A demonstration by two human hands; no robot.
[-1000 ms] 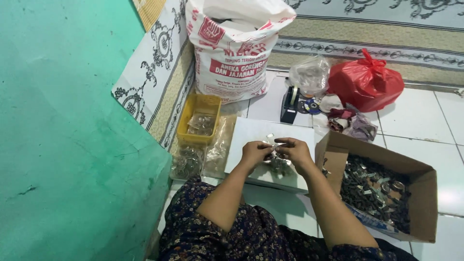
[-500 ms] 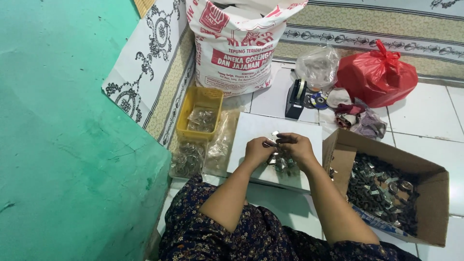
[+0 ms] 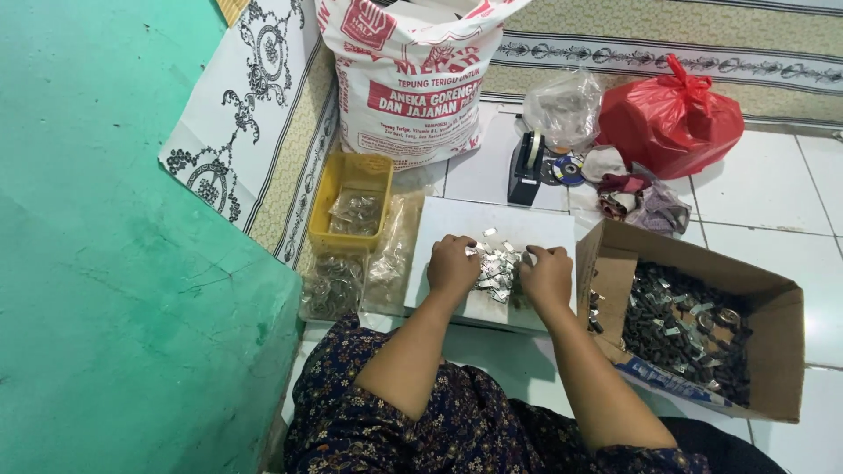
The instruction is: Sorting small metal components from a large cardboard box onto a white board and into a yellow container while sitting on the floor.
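We see left hand [image 3: 452, 266] and right hand [image 3: 546, 276] curled loosely, flanking pile of small shiny silver metal pieces [image 3: 496, 269] on white flat board [image 3: 457, 219]; grip unclear. Pieces look light, stiff, slippery; pinch edges.

Both hands, left hand [image 3: 452, 266] and right hand [image 3: 546, 276], have apparently parted, baring small silvery pieces [image 3: 496, 268].

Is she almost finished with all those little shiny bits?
Not nearly, it seems. Some look done: clear bags hold small pieces beside and in the yellow tray. In hand: the left hand and right hand rest at a little heap of shiny metal pieces on the white board. Left: the cardboard box holds a big pile of dark loose pieces.
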